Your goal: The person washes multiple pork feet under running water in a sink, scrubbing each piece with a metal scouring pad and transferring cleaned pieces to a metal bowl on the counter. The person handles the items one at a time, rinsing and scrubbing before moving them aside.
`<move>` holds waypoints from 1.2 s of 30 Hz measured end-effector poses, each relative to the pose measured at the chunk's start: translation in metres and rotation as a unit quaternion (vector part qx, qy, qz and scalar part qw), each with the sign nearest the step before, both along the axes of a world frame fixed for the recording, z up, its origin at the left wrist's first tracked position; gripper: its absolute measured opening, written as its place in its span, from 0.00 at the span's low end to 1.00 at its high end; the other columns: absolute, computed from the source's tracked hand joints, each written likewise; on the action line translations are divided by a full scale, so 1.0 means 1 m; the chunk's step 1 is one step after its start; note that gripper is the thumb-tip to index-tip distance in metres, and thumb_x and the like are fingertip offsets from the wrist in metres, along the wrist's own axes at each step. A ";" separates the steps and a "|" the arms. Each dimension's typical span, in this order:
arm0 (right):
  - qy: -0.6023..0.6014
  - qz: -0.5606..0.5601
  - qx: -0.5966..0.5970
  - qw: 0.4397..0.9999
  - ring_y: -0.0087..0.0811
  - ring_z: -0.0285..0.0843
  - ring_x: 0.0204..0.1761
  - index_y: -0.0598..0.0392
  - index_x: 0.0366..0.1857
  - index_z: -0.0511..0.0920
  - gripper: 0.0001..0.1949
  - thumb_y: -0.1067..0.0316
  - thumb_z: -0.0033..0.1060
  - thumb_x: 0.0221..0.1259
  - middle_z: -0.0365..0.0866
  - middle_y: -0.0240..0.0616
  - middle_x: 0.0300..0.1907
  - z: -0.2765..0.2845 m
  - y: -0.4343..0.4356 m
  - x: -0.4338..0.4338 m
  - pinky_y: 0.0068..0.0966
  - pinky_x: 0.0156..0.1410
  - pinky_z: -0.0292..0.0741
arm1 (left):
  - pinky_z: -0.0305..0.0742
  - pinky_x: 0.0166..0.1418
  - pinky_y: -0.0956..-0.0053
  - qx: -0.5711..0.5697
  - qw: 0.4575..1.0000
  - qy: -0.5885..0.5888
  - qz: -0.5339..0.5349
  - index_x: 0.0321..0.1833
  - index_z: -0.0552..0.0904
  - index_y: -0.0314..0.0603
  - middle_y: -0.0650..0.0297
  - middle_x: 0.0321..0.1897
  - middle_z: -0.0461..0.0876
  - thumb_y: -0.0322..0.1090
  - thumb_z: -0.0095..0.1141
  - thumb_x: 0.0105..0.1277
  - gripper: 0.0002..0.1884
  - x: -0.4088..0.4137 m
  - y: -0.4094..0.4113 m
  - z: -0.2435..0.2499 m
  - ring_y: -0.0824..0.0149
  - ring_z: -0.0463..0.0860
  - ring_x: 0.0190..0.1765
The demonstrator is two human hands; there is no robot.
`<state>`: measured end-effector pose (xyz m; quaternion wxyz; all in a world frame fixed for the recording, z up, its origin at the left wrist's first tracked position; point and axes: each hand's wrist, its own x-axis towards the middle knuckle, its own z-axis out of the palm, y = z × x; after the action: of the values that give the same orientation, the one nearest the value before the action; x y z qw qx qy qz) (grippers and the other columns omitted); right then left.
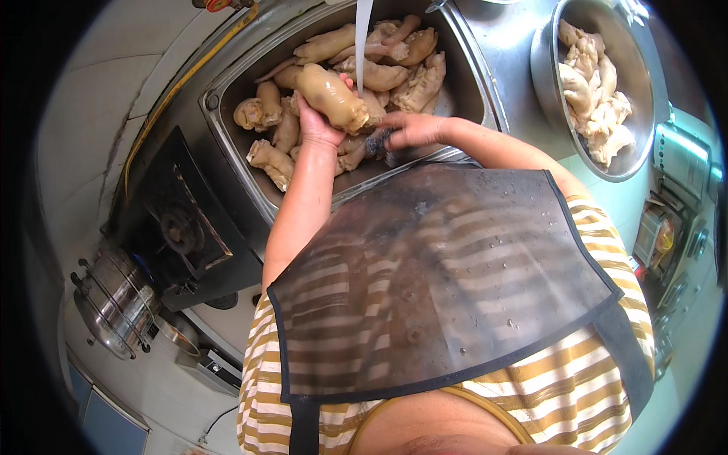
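Note:
My left hand [319, 126] is shut on a pale, wet pig's trotter [330, 95], held up over the sink with its cut end toward my right side. Blurred beside that cut end, my right hand [414, 131] has a dark grey scouring pad [377, 143] under its fingers. More pig's trotters [378, 74] lie piled in the stainless steel sink [463, 108], below and around both hands. A pale straight stream, apparently water [362, 45], comes down just behind the held trotter.
To the right, a large steel bowl [546, 74] on the metal counter [503, 57] holds several trotters. At left are a black gas stove [182, 227], a yellow hose [182, 85] along the wall and a shiny metal pot [116, 301]. My dark apron [443, 273] reaches the sink's front edge.

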<state>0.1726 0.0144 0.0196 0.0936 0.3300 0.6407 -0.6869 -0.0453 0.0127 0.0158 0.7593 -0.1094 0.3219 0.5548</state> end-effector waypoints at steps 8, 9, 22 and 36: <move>0.120 -0.388 -0.133 0.904 0.34 0.72 0.61 0.61 0.63 0.71 0.40 0.37 0.66 0.54 0.76 0.46 0.59 0.044 0.017 -0.038 0.28 0.67 0.66 | 0.73 0.62 0.61 0.070 0.994 0.076 0.037 0.55 0.76 0.44 0.59 0.50 0.80 0.61 0.43 0.69 0.28 0.030 0.020 -0.004 0.58 0.79 0.53; 0.090 -0.383 -0.081 0.916 0.34 0.74 0.59 0.61 0.62 0.72 0.41 0.37 0.67 0.52 0.77 0.47 0.57 0.041 0.018 -0.036 0.28 0.65 0.68 | 0.73 0.63 0.63 0.051 0.992 0.112 0.033 0.54 0.77 0.44 0.60 0.50 0.80 0.61 0.44 0.69 0.27 0.032 0.021 -0.003 0.59 0.79 0.53; 0.056 -0.425 -0.079 0.900 0.32 0.77 0.51 0.62 0.48 0.79 0.27 0.44 0.55 0.61 0.81 0.44 0.48 0.019 0.025 -0.026 0.28 0.60 0.70 | 0.66 0.71 0.54 -0.047 0.998 0.031 -0.017 0.63 0.73 0.38 0.54 0.62 0.75 0.42 0.37 0.75 0.21 0.026 -0.001 0.003 0.54 0.74 0.64; 0.032 -0.371 -0.148 0.916 0.29 0.75 0.41 0.56 0.42 0.78 0.15 0.59 0.55 0.55 0.79 0.36 0.37 0.037 0.003 -0.029 0.28 0.45 0.74 | 0.77 0.61 0.60 -0.063 0.995 0.007 -0.081 0.57 0.77 0.36 0.55 0.52 0.81 0.43 0.44 0.75 0.19 0.027 -0.043 0.006 0.59 0.81 0.54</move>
<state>0.1440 0.0171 0.0564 -0.1407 0.5041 0.3662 -0.7694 -0.0186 -0.0300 0.0220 0.7913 -0.1264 0.3693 0.4707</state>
